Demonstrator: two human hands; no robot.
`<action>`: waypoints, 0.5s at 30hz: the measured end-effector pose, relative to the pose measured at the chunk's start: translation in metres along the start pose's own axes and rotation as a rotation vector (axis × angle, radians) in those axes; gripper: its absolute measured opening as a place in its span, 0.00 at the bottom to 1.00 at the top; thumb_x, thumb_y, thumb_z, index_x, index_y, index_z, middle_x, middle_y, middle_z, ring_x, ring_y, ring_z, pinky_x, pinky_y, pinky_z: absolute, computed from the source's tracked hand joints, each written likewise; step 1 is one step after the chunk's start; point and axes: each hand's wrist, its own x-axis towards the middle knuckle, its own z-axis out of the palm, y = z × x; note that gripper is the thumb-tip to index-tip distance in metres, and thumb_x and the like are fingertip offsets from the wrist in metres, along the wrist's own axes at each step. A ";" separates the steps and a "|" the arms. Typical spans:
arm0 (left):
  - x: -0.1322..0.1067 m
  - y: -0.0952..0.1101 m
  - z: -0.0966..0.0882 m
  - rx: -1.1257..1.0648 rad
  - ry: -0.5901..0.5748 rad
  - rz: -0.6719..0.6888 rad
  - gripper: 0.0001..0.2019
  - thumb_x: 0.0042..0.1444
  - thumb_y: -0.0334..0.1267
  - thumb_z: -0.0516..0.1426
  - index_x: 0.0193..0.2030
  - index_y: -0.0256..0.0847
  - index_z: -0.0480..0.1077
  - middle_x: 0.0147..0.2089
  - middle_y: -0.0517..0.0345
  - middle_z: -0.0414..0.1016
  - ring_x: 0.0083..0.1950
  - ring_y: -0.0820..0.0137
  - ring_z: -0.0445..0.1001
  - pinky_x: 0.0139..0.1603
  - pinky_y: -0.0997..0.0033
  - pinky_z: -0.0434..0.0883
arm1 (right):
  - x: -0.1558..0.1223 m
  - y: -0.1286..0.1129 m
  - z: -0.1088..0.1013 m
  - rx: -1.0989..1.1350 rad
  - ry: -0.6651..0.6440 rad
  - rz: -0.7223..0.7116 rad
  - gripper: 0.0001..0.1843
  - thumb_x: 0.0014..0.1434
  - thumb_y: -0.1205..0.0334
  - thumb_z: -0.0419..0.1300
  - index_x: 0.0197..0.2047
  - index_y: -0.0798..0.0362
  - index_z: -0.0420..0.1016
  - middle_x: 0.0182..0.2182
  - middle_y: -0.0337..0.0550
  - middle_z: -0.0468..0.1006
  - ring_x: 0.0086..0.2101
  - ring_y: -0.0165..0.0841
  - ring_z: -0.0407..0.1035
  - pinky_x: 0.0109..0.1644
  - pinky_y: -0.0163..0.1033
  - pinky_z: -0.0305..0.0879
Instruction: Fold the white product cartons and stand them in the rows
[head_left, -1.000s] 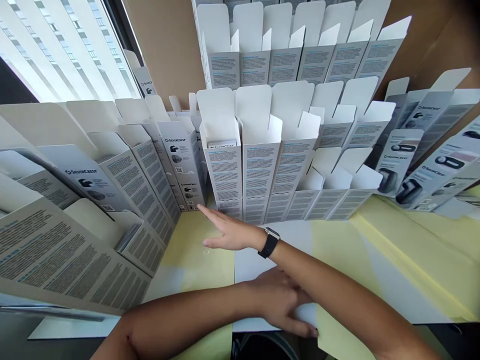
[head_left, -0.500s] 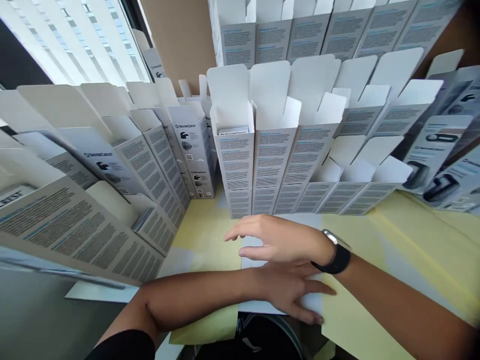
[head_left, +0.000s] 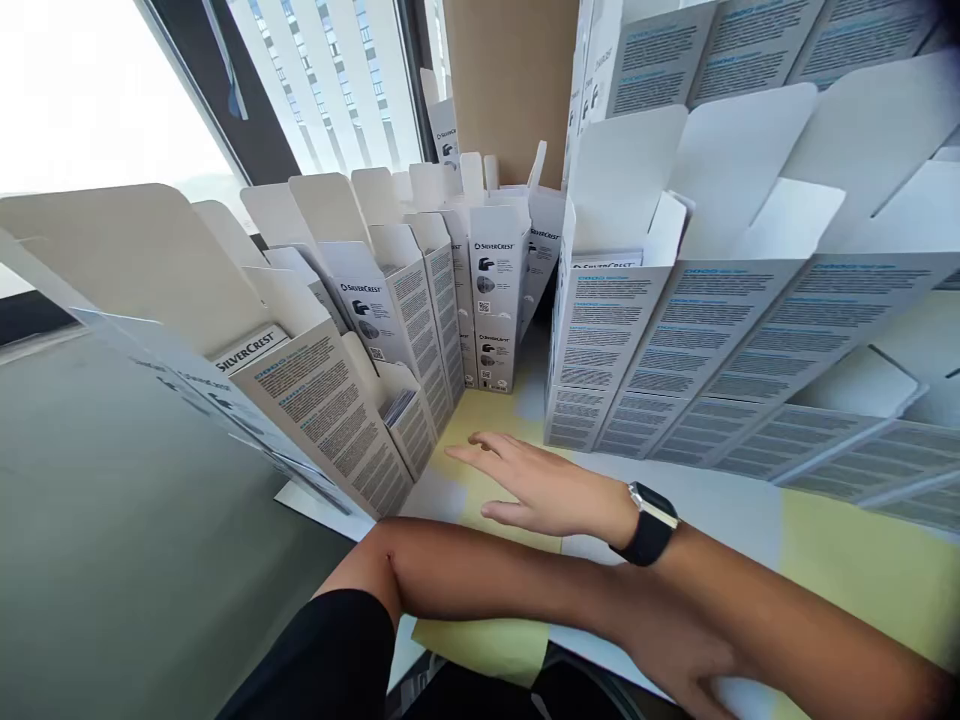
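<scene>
My right hand (head_left: 536,490), with a black-strapped watch (head_left: 654,522) on its wrist, reaches left across the middle. Its fingers are apart and it holds nothing. Beneath my right forearm crosses my left arm, and my left hand (head_left: 679,645) lies low at the right, over the table. What shows of its fingers looks spread and nothing is in them; the fingertips are cut off by the frame's bottom edge. Nearest my right hand stand white SilverCrest boxes: an open-topped box (head_left: 604,340) ahead and a low box (head_left: 409,420) to its left.
Rows of open-flapped boxes (head_left: 720,340) line the right, with more boxes (head_left: 675,60) higher behind. Other boxes (head_left: 495,290) stand at the back and along the left. Yellow and white sheets (head_left: 480,430) cover the table. A window (head_left: 330,80) is behind at the left.
The view has swung left, so the boxes sit further right in it. My left hand has moved right, further under my right forearm. My right hand stays stretched out.
</scene>
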 end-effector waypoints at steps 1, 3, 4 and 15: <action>-0.001 0.000 0.000 -0.007 0.010 0.002 0.41 0.56 0.59 0.62 0.71 0.41 0.63 0.71 0.59 0.64 0.73 0.52 0.61 0.66 0.63 0.70 | 0.008 -0.001 0.000 0.006 0.030 -0.018 0.42 0.65 0.61 0.62 0.76 0.49 0.47 0.60 0.58 0.66 0.57 0.45 0.66 0.61 0.55 0.65; -0.003 -0.001 0.002 -0.056 0.031 -0.002 0.40 0.55 0.57 0.64 0.71 0.40 0.63 0.71 0.59 0.64 0.74 0.52 0.60 0.67 0.64 0.69 | 0.023 -0.005 0.000 0.002 0.085 -0.055 0.43 0.66 0.60 0.61 0.76 0.49 0.43 0.58 0.58 0.68 0.55 0.45 0.67 0.59 0.55 0.67; -0.005 -0.001 0.004 -0.099 0.046 -0.003 0.40 0.54 0.55 0.65 0.71 0.41 0.62 0.71 0.59 0.63 0.74 0.52 0.59 0.68 0.65 0.68 | 0.031 -0.006 0.000 -0.012 0.105 -0.067 0.44 0.66 0.59 0.61 0.77 0.49 0.42 0.57 0.58 0.69 0.54 0.45 0.68 0.57 0.55 0.68; -0.017 0.004 0.030 -0.777 0.170 0.089 0.25 0.63 0.44 0.53 0.63 0.33 0.68 0.64 0.49 0.73 0.70 0.58 0.66 0.73 0.64 0.61 | 0.071 -0.005 -0.003 -0.126 0.085 0.015 0.47 0.67 0.63 0.53 0.77 0.42 0.25 0.39 0.41 0.82 0.36 0.40 0.77 0.28 0.36 0.61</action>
